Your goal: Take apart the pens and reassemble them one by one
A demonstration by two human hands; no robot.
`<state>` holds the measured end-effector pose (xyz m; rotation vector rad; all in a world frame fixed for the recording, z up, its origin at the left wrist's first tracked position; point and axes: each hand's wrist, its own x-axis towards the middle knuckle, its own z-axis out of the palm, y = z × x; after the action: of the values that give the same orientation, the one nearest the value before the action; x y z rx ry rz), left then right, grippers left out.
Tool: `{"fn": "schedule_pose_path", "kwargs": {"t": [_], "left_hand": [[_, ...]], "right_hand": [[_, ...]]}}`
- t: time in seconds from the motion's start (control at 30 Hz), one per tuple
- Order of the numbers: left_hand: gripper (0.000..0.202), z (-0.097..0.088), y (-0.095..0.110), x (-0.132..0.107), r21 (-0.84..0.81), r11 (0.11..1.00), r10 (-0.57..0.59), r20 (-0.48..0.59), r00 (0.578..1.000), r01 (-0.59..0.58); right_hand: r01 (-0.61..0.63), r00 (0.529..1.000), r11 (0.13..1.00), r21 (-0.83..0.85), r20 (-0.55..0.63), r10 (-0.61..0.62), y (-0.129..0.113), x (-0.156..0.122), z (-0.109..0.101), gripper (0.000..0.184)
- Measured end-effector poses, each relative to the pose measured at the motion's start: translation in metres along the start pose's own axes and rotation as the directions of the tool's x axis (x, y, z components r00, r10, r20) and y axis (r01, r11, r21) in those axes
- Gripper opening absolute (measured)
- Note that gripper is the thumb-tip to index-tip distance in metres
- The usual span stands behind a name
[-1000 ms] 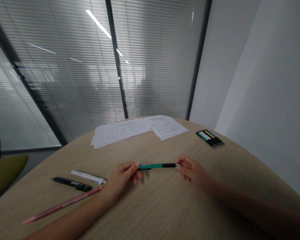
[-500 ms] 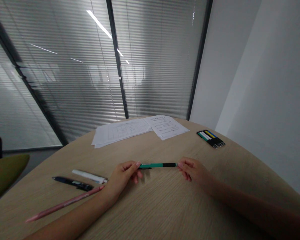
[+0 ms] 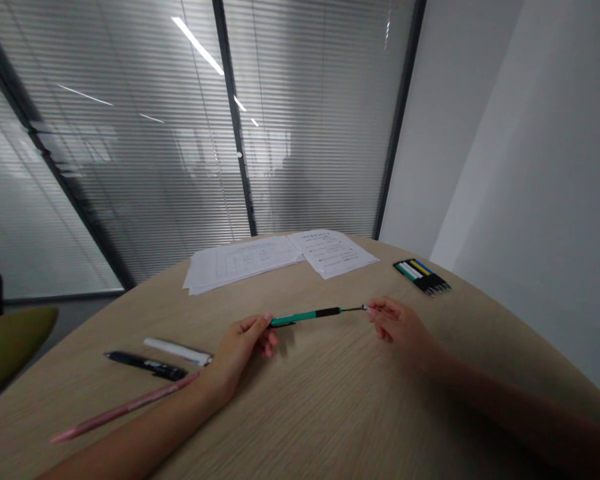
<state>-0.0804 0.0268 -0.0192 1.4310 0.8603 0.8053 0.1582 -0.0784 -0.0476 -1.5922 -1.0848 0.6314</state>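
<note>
- Green-and-black pen (image 3: 305, 317): light, stiff, slender; best taken at its ends.
- Left hand (image 3: 240, 350) pinches the green end.
- Right hand (image 3: 397, 325) pinches the thin black tip.

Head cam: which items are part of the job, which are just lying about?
Part of the job:
green-and-black pen, body held by left hand, thin tip end pinched by right hand

Lying about:
black pen
white pen
pink pen
stacked papers
printed sheet
pack of coloured pens
</note>
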Motion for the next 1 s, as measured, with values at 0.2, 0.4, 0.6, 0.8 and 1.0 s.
{"fn": "schedule_pose_path", "kwargs": {"t": [0.2, 0.4, 0.6, 0.8, 1.0], "left_hand": [[0.03, -0.004, -0.004, 0.006, -0.042, 0.999, 0.012, -0.032, 0.999, -0.014], [0.033, -0.007, -0.007, 0.008, -0.047, 0.999, 0.021, -0.042, 0.999, -0.023], [0.033, -0.011, -0.009, 0.011, -0.003, 0.999, 0.038, -0.09, 0.995, -0.039], [0.032, -0.008, -0.006, 0.008, 0.07, 0.996, 0.067, -0.082, 0.994, -0.061], [0.031, -0.004, -0.003, 0.003, 0.146, 0.986, 0.093, -0.047, 0.995, -0.085]], "right_hand": [[0.037, 0.998, 0.999, -0.022, -0.05, -0.038, 0.008, 0.011, -0.012, 0.022], [0.021, 0.998, 0.998, -0.058, -0.056, -0.025, 0.014, 0.016, -0.019, 0.024], [0.008, 0.999, 0.999, -0.044, -0.052, -0.01, 0.017, 0.02, -0.022, 0.024], [-0.017, 0.998, 0.998, -0.057, -0.061, 0.014, 0.015, 0.018, -0.021, 0.023], [-0.024, 0.998, 0.997, -0.071, -0.061, 0.02, 0.016, 0.019, -0.022, 0.025]]}}
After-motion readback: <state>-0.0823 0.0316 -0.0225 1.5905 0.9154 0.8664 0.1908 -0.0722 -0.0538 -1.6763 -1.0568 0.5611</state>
